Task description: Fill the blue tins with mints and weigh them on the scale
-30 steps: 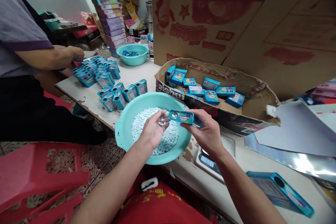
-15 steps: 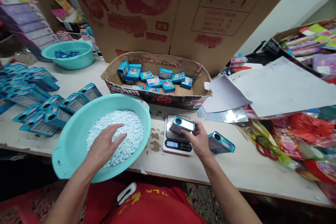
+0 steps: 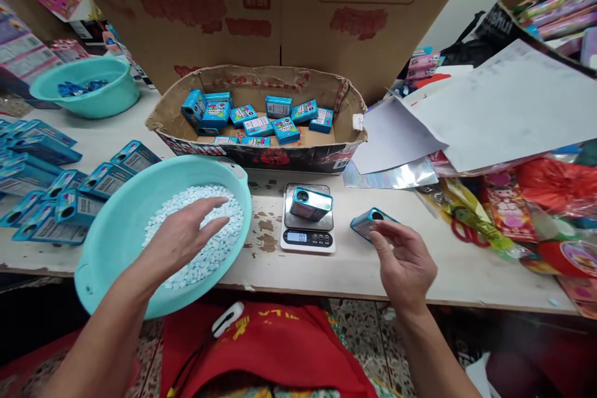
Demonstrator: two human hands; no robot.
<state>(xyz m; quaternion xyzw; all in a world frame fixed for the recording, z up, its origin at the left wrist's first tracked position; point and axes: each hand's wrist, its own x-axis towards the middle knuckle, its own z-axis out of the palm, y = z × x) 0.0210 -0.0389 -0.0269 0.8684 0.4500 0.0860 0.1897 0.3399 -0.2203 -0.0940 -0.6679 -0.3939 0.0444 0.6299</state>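
My left hand (image 3: pixel 189 233) hovers over small pale-blue candy pieces (image 3: pixel 205 261) in a turquoise basin (image 3: pixel 107 261), thumb and fingers apart and holding nothing. On a small digital scale (image 3: pixel 308 240) stands a blue box (image 3: pixel 312 202) with a round hole in its end; no hand touches it. My right hand (image 3: pixel 408 261) is at a second blue box (image 3: pixel 366 224) on the table to the right of the scale. Its thumb and fingers are parted at the near side of that box, partly covering it; whether they touch it is unclear.
Behind the scale, a cut-down carton (image 3: pixel 256 158) holds several blue boxes. More blue boxes (image 3: pixel 79 208) stand left of the basin. A second turquoise basin (image 3: pixel 112 99) sits farther back. Paper sheets (image 3: pixel 504 106) and colourful packets (image 3: pixel 508 205) lie at the right.
My right hand has let go of the blue box, leaving it on the scale, and has moved right to the other box. My left hand stays over the candy. The camera view has shifted.
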